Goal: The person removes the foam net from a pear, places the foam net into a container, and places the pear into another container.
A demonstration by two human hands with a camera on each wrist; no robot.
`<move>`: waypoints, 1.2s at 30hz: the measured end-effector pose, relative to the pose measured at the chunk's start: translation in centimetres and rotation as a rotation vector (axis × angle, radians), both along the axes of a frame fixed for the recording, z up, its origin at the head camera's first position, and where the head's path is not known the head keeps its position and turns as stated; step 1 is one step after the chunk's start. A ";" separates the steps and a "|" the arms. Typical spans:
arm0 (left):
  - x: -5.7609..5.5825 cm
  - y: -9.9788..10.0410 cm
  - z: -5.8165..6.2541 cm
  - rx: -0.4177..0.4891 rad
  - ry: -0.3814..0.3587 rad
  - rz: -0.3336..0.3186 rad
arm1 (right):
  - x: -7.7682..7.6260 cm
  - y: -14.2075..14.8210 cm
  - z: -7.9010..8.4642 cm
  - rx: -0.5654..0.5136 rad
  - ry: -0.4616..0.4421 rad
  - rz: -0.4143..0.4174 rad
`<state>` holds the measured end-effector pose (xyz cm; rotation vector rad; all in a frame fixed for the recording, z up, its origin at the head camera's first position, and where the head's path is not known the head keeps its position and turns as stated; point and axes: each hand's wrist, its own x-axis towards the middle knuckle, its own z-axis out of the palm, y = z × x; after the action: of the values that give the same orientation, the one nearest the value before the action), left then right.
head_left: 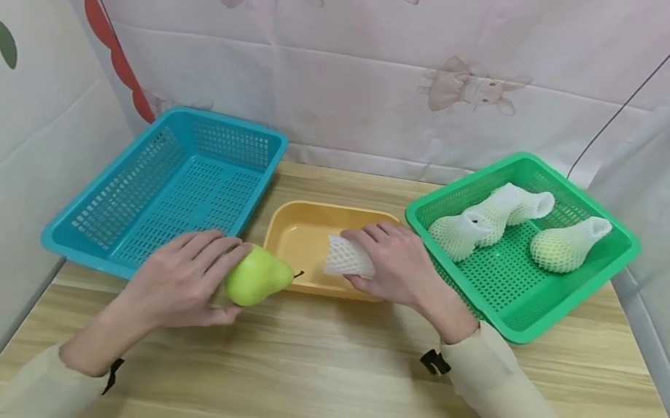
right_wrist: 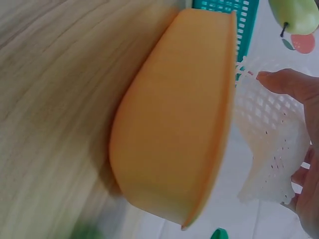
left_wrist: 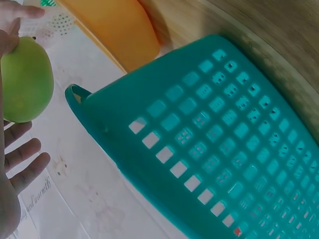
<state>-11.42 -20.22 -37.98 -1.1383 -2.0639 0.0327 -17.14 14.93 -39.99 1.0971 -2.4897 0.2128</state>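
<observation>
My left hand (head_left: pixel 183 280) grips a bare green pear (head_left: pixel 257 276), its dark stem pointing right, between the blue basket and the yellow tray. In the left wrist view the pear (left_wrist: pixel 27 79) sits between thumb and fingers. With my right hand (head_left: pixel 395 263) I hold a white foam net sleeve (head_left: pixel 345 257) over the right part of the yellow tray (head_left: pixel 299 221). Nothing fills the sleeve (right_wrist: pixel 269 119) in the right wrist view; its mesh is see-through and its wide end opens towards the pear.
On the left stands a blue plastic basket (head_left: pixel 178 190) with slotted walls. A green basket (head_left: pixel 506 319) at the right holds several pears in white foam nets (head_left: pixel 557 248). Fabric walls printed with rabbits and fruit enclose the wooden table (head_left: pixel 306 382).
</observation>
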 end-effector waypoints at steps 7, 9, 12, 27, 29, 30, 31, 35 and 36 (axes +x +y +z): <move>0.2 -0.6 -0.2 -0.004 -0.014 0.043 | -0.8 -0.5 -1.0 0.059 -0.117 -0.024; 0.2 -0.8 -0.2 -0.017 -0.017 0.059 | -1.0 -0.6 -1.3 0.079 -0.130 -0.026; 0.3 -0.9 -0.2 -0.024 -0.016 0.069 | -1.2 -0.7 -1.8 0.104 -0.134 -0.023; 0.2 -1.1 -0.3 -0.012 -0.017 0.063 | -2.3 -1.1 -3.0 0.142 -0.161 -0.049; 0.2 -1.0 -0.3 -0.014 -0.020 0.064 | -2.4 -1.1 -3.1 0.148 -0.172 -0.053; 0.1 -1.0 -0.3 -0.016 -0.023 0.065 | -2.4 -1.1 -3.1 0.151 -0.176 -0.055; 0.2 -1.1 -0.3 -0.020 -0.026 0.067 | -2.4 -1.1 -3.1 0.154 -0.180 -0.058; 0.2 -1.1 -0.2 -0.029 -0.036 0.074 | -2.3 -1.0 -3.1 0.163 -0.192 -0.067; 0.2 -1.1 -0.2 -0.031 -0.036 0.076 | -2.2 -0.9 -3.1 0.162 -0.190 -0.068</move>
<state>-11.24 -21.31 -38.16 -1.0860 -2.1441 0.0816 -19.37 14.01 -43.08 1.0983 -2.7492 0.1009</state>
